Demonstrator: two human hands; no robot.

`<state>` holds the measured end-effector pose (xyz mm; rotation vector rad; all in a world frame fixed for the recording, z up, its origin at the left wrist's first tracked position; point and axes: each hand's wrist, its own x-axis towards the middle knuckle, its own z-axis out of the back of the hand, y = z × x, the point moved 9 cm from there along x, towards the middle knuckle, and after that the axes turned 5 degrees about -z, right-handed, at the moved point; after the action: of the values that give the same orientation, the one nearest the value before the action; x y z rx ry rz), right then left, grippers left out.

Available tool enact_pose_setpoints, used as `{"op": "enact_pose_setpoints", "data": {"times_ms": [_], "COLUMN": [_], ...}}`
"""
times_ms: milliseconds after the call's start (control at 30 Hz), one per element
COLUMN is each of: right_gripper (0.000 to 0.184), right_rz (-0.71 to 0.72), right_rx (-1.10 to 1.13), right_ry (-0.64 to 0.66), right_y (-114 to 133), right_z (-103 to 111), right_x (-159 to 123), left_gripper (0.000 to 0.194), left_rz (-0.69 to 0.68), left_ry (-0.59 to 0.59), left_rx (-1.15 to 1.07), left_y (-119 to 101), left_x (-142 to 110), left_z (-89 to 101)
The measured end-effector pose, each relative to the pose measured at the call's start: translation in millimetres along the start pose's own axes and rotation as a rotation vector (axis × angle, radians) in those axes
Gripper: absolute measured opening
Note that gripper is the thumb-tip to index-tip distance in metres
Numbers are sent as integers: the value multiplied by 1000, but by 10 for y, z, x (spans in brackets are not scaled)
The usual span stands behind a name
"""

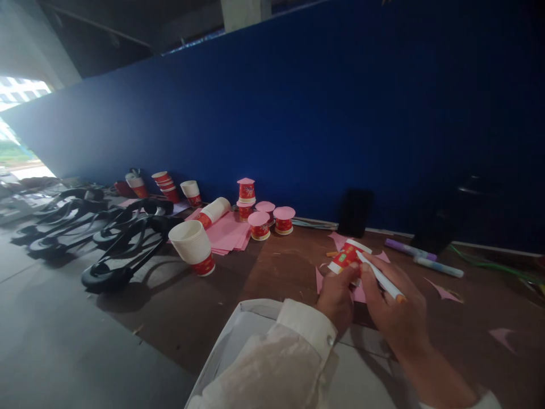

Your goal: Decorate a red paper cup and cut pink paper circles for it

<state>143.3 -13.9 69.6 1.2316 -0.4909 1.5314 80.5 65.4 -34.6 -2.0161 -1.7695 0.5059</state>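
My left hand [339,295] is closed around a small red and white paper cup [343,257], which lies tilted over the brown table. In my right hand [395,301] is a white marker pen [382,276] with an orange end, its upper end pointed at the cup's side. My fingers hide part of the cup, and I cannot tell whether the tip touches it. Pink paper scraps [360,293] lie under and around my hands. Beyond my right hand rest a purple marker [410,250] and a pale blue marker [438,266].
Red cups with pink paper discs [259,219] stand at the back, one pair stacked. Left of them are pink sheets [230,234], a stack of white cups [190,241] and black headset-like frames [128,250]. A blue partition [298,113] rises behind; a black phone-like slab [356,212] leans there.
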Motion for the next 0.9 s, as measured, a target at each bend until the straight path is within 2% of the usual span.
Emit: {"op": "enact_pose_setpoints", "data": {"times_ms": [500,633,900], "right_gripper": [27,27,27], "right_rz": [-3,2,-39], "right_rx": [-6,-6,24], "right_ry": [27,35,55], "right_y": [12,26,-10], "right_z": [-19,-16,-32], "right_x": [-6,-7,-37], "left_gripper": [35,39,43], "left_rz": [16,26,29], "left_ry": [-55,-28,-61], "left_rx": [-36,-43,-51], "left_y": [22,65,136], "left_x": [11,34,80], "left_z": [49,59,146]}}
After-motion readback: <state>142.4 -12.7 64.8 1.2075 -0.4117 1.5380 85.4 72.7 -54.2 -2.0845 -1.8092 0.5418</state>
